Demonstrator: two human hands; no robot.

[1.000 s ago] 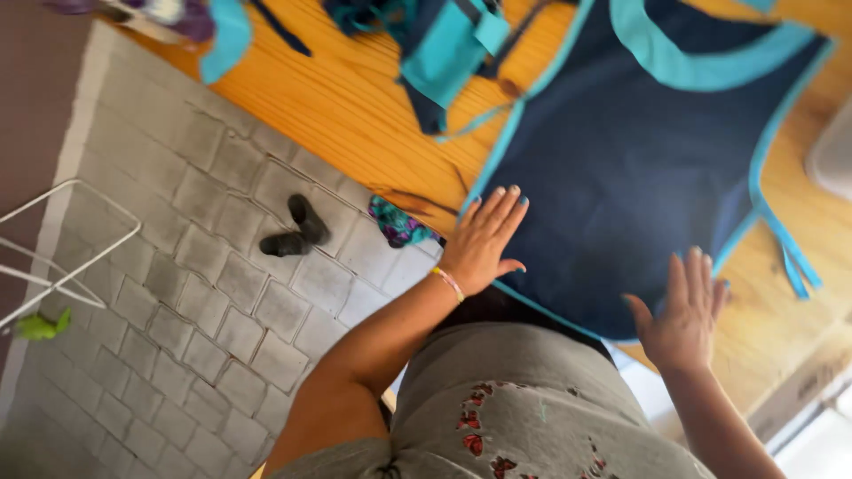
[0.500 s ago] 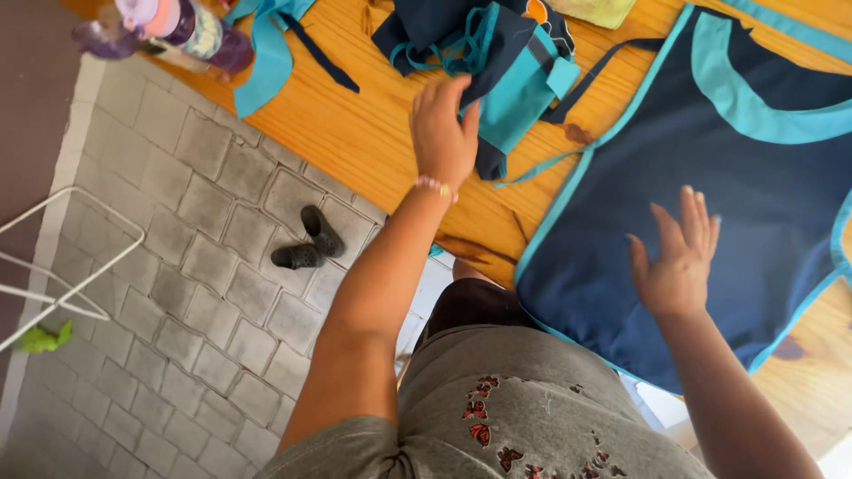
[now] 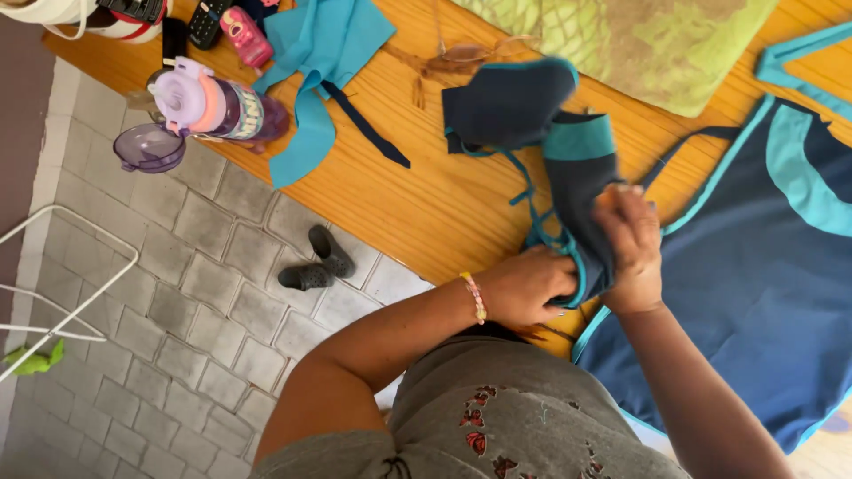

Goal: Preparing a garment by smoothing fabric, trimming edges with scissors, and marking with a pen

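Both hands grip a bunched navy-and-teal garment (image 3: 568, 168) over the wooden table (image 3: 426, 208).

The left hand (image 3: 525, 288) closes around its lower edge by the teal ties, and the right hand (image 3: 632, 244) pinches the fabric beside it; the garment is crumpled, not yet laid flat. A larger navy apron (image 3: 754, 284) lies spread to the right. A purple bottle (image 3: 217, 106), a teal cloth (image 3: 324, 53) and a green cloth (image 3: 639, 40) sit farther off. Grey pavers (image 3: 177, 293) with small dark shoes (image 3: 318, 262) lie beside the table.

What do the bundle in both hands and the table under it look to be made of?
Navy garment: soft woven fabric, matte, with teal binding; it folds and droops in the left hand and right hand. Table: wood, likely varnished; orange planks with visible grain.
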